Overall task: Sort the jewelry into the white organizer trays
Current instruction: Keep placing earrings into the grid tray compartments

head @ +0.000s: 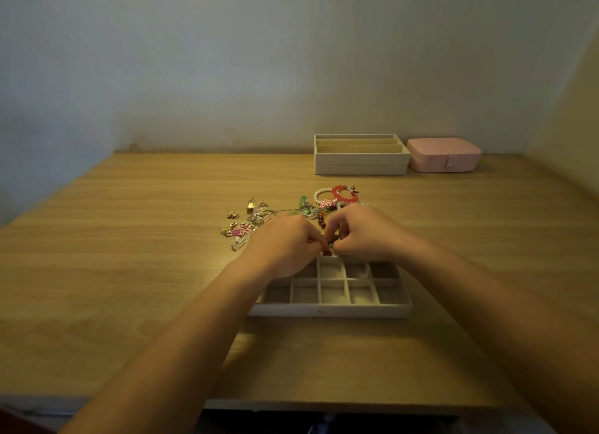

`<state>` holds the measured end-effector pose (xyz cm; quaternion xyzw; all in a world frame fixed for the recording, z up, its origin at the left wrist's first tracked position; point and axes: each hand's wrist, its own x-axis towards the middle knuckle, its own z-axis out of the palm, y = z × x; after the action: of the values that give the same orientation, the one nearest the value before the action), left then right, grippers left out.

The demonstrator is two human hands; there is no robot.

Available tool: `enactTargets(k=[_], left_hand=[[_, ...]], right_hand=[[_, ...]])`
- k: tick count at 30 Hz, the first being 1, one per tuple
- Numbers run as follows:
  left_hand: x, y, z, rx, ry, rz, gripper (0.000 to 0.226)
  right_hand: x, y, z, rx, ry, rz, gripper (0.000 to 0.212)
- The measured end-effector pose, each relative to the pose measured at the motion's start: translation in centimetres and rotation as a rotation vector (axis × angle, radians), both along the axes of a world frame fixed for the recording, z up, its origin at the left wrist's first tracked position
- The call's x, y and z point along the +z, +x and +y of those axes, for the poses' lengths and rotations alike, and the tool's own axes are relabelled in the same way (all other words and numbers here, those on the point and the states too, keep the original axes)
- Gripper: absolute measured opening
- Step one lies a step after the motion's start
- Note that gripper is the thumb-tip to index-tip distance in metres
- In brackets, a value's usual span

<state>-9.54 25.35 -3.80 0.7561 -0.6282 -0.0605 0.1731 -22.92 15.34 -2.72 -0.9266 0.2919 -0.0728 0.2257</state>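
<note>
A white organizer tray [327, 311] with many small square compartments lies on the wooden table in front of me. My left hand [285, 245] and my right hand [363, 234] meet over its far edge, fingers curled, both pinching a small beaded piece with red beads [327, 252] between them. Behind the hands lies a pile of jewelry [311, 208]: a pearl bracelet [319, 192], a red bead bracelet [340, 193], pink flower pieces, small stud earrings [231, 218] and pins. The tray's far row is hidden by my hands.
A second white organizer tray [361, 166] with long slots stands at the back right, stacked on another. A shut pink jewelry box [444, 154] sits right of it. Walls close the table behind and at the right.
</note>
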Motion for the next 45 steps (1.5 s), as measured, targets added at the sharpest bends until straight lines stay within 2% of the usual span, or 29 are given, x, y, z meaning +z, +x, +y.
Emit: enactTargets(k=[5, 8, 11, 18, 26, 32, 37, 45], left_hand=[[0.3, 0.3, 0.0, -0.017, 0.05, 0.019, 0.022], [0.5, 0.5, 0.0, -0.022, 0.096, 0.087, 0.022], [0.6, 0.5, 0.0, -0.029, 0.113, 0.113, 0.023], [0.8, 0.6, -0.1, -0.026, 0.133, 0.13, 0.025], [0.7, 0.7, -0.2, -0.033, 0.134, 0.162, 0.026], [0.5, 1.0, -0.3, -0.032, 0.138, 0.184, 0.024], [0.4, 1.1, -0.2, -0.043, 0.129, 0.175, 0.023], [0.2, 1.1, -0.2, -0.032, 0.144, 0.194, 0.023]], right_hand=[[0.1, 0.2, -0.1, 0.014, 0.022, 0.016, 0.02], [0.0, -0.1, -0.7, -0.01, 0.088, -0.06, 0.023], [0.1, -0.6, -1.1, -0.056, 0.058, -0.126, 0.016], [-0.1, -0.2, -0.5, -0.034, -0.075, 0.003, 0.018], [-0.2, -0.2, -0.3, -0.022, -0.046, -0.009, 0.006], [-0.5, -0.2, -0.2, -0.028, -0.107, -0.051, 0.011], [-0.9, -0.1, 0.0, 0.006, -0.15, -0.02, 0.019], [-0.3, 0.0, -0.3, -0.022, -0.115, 0.066, 0.01]])
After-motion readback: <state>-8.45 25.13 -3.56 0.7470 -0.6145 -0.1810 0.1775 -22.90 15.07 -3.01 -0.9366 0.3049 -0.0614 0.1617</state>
